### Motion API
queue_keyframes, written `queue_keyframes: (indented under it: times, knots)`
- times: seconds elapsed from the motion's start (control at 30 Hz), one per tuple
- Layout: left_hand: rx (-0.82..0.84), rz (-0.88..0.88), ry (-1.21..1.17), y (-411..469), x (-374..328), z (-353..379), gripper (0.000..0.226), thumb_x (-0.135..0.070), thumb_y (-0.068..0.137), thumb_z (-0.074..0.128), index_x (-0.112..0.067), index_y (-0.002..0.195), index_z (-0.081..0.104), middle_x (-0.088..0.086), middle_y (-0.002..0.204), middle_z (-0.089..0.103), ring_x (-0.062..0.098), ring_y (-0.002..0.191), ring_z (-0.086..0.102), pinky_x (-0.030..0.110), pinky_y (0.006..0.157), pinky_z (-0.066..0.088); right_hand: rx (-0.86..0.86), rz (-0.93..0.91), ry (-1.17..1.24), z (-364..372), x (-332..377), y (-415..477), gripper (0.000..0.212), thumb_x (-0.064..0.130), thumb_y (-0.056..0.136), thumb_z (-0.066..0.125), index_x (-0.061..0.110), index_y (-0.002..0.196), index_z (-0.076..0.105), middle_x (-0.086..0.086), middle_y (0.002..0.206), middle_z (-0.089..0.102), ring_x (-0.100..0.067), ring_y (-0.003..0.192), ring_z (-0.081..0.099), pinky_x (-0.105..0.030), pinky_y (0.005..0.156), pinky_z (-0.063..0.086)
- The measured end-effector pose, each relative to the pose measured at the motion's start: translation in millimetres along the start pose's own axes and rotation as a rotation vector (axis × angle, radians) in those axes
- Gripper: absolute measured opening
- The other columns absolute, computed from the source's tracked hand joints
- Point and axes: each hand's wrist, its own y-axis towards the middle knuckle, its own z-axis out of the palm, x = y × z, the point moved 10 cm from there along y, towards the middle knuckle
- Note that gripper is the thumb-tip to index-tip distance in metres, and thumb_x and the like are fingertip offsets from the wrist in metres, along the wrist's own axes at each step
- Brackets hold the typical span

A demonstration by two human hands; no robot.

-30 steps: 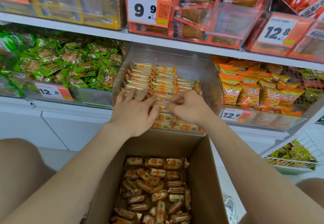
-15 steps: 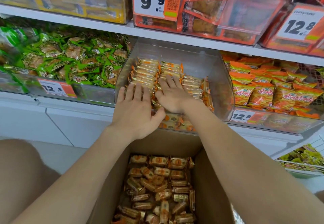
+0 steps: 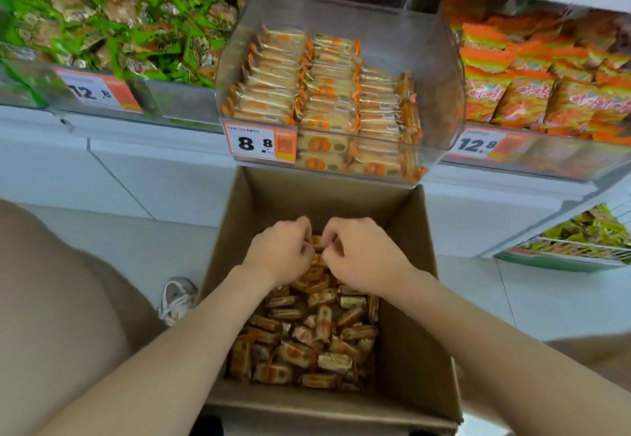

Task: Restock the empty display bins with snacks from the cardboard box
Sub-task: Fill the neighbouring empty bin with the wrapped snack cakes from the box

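Dozens of wrapped snacks [image 3: 307,340], gold and orange, lie loose in the open cardboard box [image 3: 406,299] at the lower centre of the frame. We have both hands down in the box at the far end of the heap. Our left hand [image 3: 280,251] and right hand [image 3: 362,254] sit knuckle to knuckle, nearly touching. Their fingers are curled and closed on snacks from the pile, with one wrapper showing between them. Blur keeps us from counting what each holds.

Just above the box, at centre frame, the clear display bin [image 3: 440,70] holds neat rows [image 3: 324,87] of the same snacks across its left and middle. An 8.8 price tag [image 3: 261,143] is fixed to its front left corner.

To the upper left we see a bin of green packets [image 3: 119,25] with a 12.8 tag [image 3: 97,90]. To the right, orange bags [image 3: 532,87] sit behind another 12.8 tag [image 3: 478,143]. A white shoe [image 3: 177,299] rests on the floor left of the box. A wire basket [image 3: 563,242] of yellow-green packets sits at the right edge.
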Motion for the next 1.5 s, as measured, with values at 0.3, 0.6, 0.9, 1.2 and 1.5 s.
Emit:
queue_keyframes:
  times: [0.3, 0.6, 0.9, 1.2, 1.5]
  knots:
    - [0.885, -0.302, 0.226, -66.5, 101.5, 187.8, 0.044, -0.014, 0.103, 0.055, -0.014, 0.146, 0.049, 0.012, 0.149, 0.049, 0.033, 0.131, 0.054, 0.036, 0.101, 0.049, 0.776, 0.338, -0.121, 206.1, -122.3, -50.6, 0.017, 0.014, 0.1, 0.056, 0.017, 0.116, 0.064, -0.006, 0.116, 0.064, -0.025, 0.094, 0.061, -0.033, 0.076, 0.048]
    - [0.858, -0.229, 0.28, -50.7, 114.4, 230.2, 0.042, -0.002, 0.105, 0.051, -0.006, 0.147, 0.051, 0.016, 0.168, 0.024, 0.038, 0.141, 0.045, 0.037, 0.112, 0.042, 0.769, 0.374, -0.231, 253.5, -159.3, -41.7, 0.05, 0.013, 0.104, 0.051, 0.02, 0.153, 0.04, -0.012, 0.144, 0.055, -0.033, 0.127, 0.058, -0.043, 0.098, 0.053]
    - [0.797, -0.296, 0.067, -52.7, 108.7, 222.2, 0.033, -0.025, 0.094, 0.072, -0.027, 0.126, 0.061, 0.001, 0.133, 0.057, 0.027, 0.119, 0.056, 0.038, 0.099, 0.052, 0.571, 0.585, 0.453, 240.7, -147.6, -26.3, 0.024, 0.035, 0.101, 0.063, 0.028, 0.124, 0.065, 0.004, 0.126, 0.064, -0.018, 0.116, 0.059, -0.033, 0.094, 0.05]
    - [0.288, -0.169, -0.27, -17.8, 66.5, 127.9, 0.042, -0.029, 0.078, 0.091, -0.035, 0.113, 0.07, -0.005, 0.12, 0.06, 0.016, 0.113, 0.057, 0.033, 0.096, 0.047, 0.313, 0.63, 0.82, 145.1, -119.8, -21.4, 0.039, 0.028, 0.11, 0.049, 0.019, 0.147, 0.057, 0.003, 0.149, 0.053, -0.018, 0.138, 0.047, -0.037, 0.119, 0.036]
    - [0.086, 0.047, -0.349, -11.6, 1.2, -11.8, 0.049, -0.022, 0.065, 0.099, -0.039, 0.097, 0.066, -0.017, 0.103, 0.066, 0.001, 0.098, 0.061, 0.031, 0.087, 0.05, 0.158, 0.36, 0.706, -4.0, -62.5, -23.3, 0.043, 0.039, 0.091, 0.079, 0.022, 0.126, 0.06, -0.002, 0.109, 0.073, -0.016, 0.101, 0.07, -0.039, 0.097, 0.054]
